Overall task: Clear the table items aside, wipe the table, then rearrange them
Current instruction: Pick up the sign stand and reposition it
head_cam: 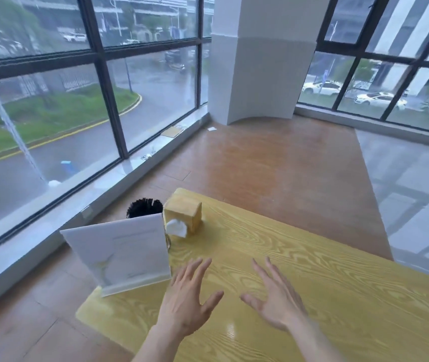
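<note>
Fingers point(195, 267) of both hands are spreading straight and holding nothing above the surface point(312, 270), the left hand point(186, 300) hovering nearer the upright sign stand point(119, 253) at lower left.

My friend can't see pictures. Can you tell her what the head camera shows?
Two empty hands, left hand and right hand, hover open over a yellow wooden table. At its left end stand a white sign holder, a wooden tissue box and a cup of dark sticks, by big windows.
</note>
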Demonstrator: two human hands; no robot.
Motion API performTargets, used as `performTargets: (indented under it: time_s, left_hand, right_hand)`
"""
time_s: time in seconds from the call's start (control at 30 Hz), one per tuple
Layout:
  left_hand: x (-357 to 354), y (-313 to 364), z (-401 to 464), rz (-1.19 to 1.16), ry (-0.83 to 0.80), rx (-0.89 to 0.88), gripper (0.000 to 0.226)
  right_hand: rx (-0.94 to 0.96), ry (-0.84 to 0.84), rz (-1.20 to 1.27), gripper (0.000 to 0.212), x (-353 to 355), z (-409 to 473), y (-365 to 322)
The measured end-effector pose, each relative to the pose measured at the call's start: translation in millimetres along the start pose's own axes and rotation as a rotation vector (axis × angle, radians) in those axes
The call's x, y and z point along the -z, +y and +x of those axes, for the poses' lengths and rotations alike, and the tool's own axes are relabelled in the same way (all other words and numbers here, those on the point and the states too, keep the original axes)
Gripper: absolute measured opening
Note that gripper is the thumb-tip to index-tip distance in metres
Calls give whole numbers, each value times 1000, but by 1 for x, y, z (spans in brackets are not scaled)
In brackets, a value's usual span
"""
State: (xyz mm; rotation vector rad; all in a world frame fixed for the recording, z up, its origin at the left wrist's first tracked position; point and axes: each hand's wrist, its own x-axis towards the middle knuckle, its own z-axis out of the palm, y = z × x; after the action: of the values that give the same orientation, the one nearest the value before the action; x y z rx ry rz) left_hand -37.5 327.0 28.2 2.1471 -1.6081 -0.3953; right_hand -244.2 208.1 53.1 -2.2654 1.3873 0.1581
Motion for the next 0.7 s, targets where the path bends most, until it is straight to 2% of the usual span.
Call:
performTargets:
  time_s: [0.13,0.3,0.5,0.6,0.7]
  left_hand:
    - [14,-51,-23,-75,23,120,75]
    - [41,-102,-33,-174,150,332,61]
    - [64,-145,-32,-368,475,648,35]
    - [68,-163,-31,-474,638,788,38]
    - [72,-173,-25,-542,655,863,58]
  right_hand:
    - [33,-73,61,93,-19,19,-58]
    - [76,-88,168,80,-31,38,-124]
    - [38,-86,347,77,-43,62,-181]
    - [15,-61,455,82,-44,70,-199]
    - [-6,-37,529,80,-45,76,-210]
